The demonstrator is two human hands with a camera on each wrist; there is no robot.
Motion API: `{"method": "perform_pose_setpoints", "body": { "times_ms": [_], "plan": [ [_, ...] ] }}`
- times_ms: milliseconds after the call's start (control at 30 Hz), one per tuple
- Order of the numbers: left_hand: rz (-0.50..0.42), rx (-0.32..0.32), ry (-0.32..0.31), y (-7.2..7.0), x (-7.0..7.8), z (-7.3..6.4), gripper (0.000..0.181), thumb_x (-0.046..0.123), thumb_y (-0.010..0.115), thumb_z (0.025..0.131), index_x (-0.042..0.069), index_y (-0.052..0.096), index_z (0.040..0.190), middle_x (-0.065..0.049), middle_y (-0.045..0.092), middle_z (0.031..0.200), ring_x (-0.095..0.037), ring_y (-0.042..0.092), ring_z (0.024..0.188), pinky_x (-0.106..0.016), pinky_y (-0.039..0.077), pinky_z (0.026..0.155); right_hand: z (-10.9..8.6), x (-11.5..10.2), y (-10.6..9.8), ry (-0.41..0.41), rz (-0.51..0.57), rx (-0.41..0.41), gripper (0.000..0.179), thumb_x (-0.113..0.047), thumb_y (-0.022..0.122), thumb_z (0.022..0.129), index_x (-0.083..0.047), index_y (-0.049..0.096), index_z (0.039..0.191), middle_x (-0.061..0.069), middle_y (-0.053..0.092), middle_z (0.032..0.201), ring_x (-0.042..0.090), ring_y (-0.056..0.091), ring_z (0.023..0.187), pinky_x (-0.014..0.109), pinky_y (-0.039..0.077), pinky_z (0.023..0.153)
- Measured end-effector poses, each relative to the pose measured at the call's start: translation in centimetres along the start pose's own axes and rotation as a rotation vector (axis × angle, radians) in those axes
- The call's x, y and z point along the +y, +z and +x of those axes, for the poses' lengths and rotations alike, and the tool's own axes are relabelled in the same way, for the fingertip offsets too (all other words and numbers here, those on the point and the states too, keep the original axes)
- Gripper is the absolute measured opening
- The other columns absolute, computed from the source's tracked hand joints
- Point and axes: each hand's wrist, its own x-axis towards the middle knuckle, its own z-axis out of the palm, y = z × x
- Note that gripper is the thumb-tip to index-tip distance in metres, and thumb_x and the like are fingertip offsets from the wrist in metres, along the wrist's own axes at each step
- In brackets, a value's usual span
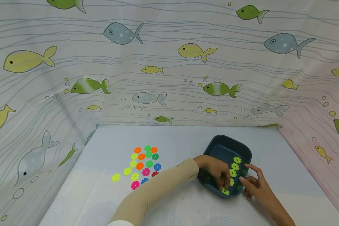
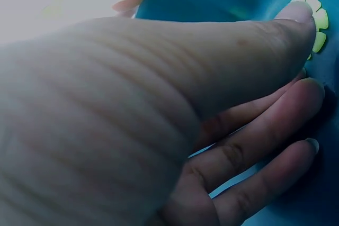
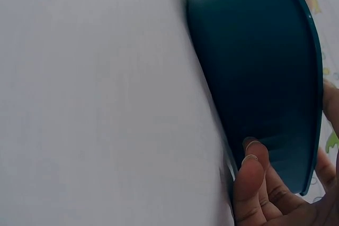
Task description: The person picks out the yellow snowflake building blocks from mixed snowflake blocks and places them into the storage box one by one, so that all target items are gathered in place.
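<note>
My left hand [image 1: 217, 171] reaches from a beige sleeve into a dark blue plastic box [image 1: 218, 141]. Between its thumb and fingers, low inside the box, it pinches a yellow flower-shaped notched disc [image 1: 225, 191]. The left wrist view has the thumb lying over that disc [image 2: 321, 22], with the other fingers bent beneath. More yellow discs [image 1: 233, 173] form a row along the box's right side. My right hand [image 1: 255, 183] holds the box at its right side, thumb and index finger at the rim. Its other fingers [image 3: 249, 178] press low against the outer wall [image 3: 254, 72].
To the left on the white table [image 1: 183, 138] lies a loose group of notched discs in orange, green, yellow, blue, pink and red [image 1: 141, 156]. The left sleeve [image 1: 158, 191] overlaps its lower edge. Fish-printed walls [image 1: 169, 103] enclose the table at the back and sides.
</note>
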Motion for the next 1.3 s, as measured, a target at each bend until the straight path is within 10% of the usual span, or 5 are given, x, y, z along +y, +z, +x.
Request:
{"method": "perform_pose_setpoints", "body": {
  "times_ms": [967,1300],
  "plan": [
    [0.084,0.087,-0.038,-0.1,0.2,-1.0,0.025,0.018,0.081,0.091,0.017,0.077,0.116,0.012,0.071,0.097,-0.001,0.066,0.086,-0.014,0.051,0.075,0.0,0.0,0.1,-0.002,-0.007,-0.006,0.069,-0.034,0.063,0.105,-0.026,0.017,0.156,0.017,0.062,0.095,0.030,0.061,0.071,0.040,0.056,0.058],
    [0.048,0.208,0.074,-0.9,0.2,-3.1,0.028,0.018,0.081,0.091,0.011,0.074,0.118,0.010,0.070,0.095,-0.001,0.064,0.086,-0.013,0.051,0.078,0.0,0.0,0.1,-0.003,-0.018,-0.002,0.068,-0.033,0.062,0.105,-0.026,0.016,0.156,0.017,0.063,0.095,0.029,0.062,0.072,0.039,0.056,0.059]
  ]
}}
